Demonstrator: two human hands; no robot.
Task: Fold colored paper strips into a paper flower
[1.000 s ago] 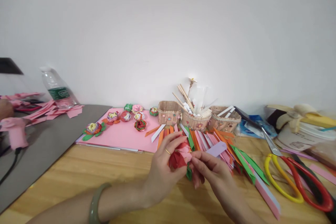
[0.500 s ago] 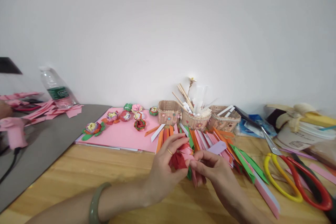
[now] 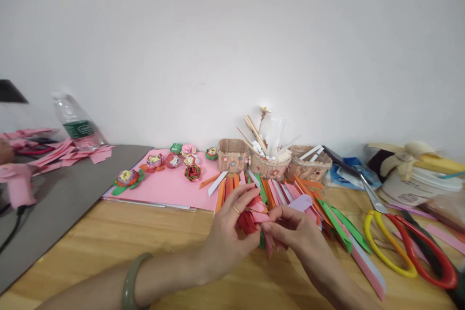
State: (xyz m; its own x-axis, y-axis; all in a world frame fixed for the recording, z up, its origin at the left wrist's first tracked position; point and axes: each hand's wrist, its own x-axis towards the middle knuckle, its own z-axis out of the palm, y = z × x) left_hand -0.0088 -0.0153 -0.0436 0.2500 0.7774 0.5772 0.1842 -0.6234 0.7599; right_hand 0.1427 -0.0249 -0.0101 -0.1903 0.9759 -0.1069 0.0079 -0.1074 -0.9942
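Note:
A red and pink folded paper flower is held between both hands, above the wooden tabletop. My left hand, with a ring on one finger, curls around the flower's left side, thumb below and fingers over the top. My right hand pinches the flower's lower right edge with thumb and forefinger; part of the grip is hidden. A pink strip end hangs down between the hands. Just behind them lie many folded paper strips in orange, pink, white and green.
Finished paper flowers rest on pink sheets at left. Three woven baskets stand by the wall. Large scissors and green strips lie right. A pink glue gun, bottle and another person's hand are far left.
Both hands keep hold of the flower in nearly the same place. The flower has turned slightly, and the right fingers have shifted a little at its lower edge.

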